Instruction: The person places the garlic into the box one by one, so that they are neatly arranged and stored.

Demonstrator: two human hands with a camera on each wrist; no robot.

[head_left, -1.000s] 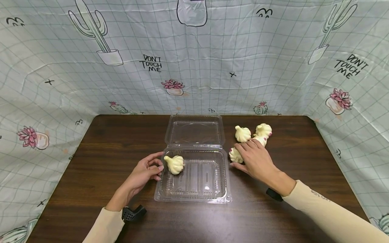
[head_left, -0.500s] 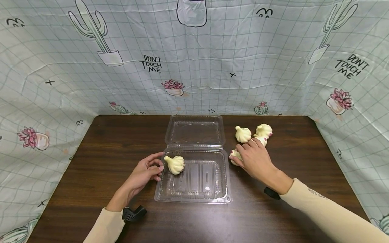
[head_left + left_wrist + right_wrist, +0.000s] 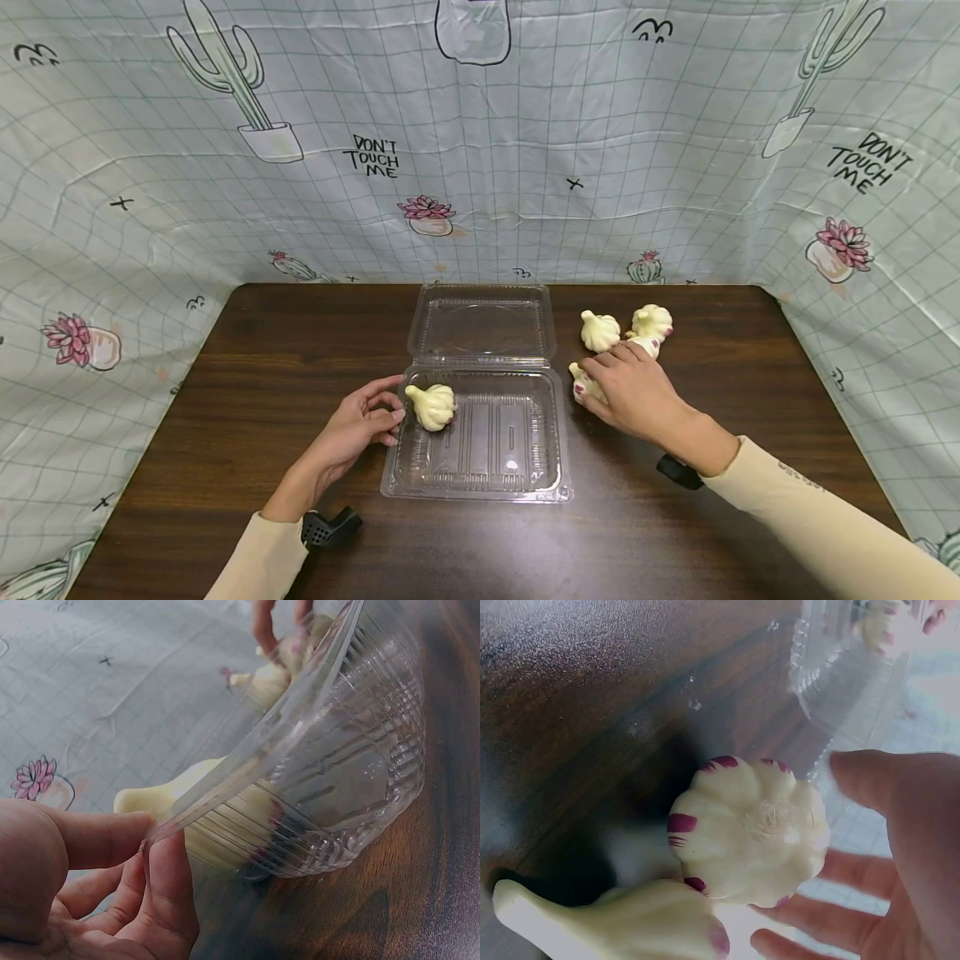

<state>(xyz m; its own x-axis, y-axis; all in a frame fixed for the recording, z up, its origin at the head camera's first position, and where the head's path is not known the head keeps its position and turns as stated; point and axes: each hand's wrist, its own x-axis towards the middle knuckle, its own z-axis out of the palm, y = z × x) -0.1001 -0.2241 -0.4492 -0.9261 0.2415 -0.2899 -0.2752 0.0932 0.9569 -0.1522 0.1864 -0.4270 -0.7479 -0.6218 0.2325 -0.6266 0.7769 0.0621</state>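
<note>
Hands: apart, one on each side of the open box; L pinching, R loosely arched w/ thumb held away from fingers.
L hand (image 3: 352,429): thumb & forefinger pinch the L rim of the clear plastic box (image 3: 487,450); other fingers bent loosely below.
R hand (image 3: 633,393): over the near garlic bulb (image 3: 585,385), just R of the box. Wrist view: thumb clear of the bulb, fingers along its far side; can't tell if they touch.
Box: on worktop (image 3: 300,333), approx. centre, base twd the person, hinged lid (image 3: 482,327) folded back flat behind it.
Garlic in box: 1 cream bulb (image 3: 433,407), at L end of base, nr the pinched rim, stem pointing L.
Garlic outside: 4 bulbs R of box, incl. near one (stem twd upper L, purple marks round root end). Behind it: back-left bulb (image 3: 600,332), stem up; back-right bulb (image 3: 652,322); middle bulb (image 3: 649,344), partly hidden by R fingers.
Arms: beige sleeves (image 3: 825,525), black device (image 3: 330,527) at each wrist.
Backdrop: pale grid cloth (image 3: 480,183) w/ cacti, pink succulents & "DON'T TOUCH ME" lettering.
</note>
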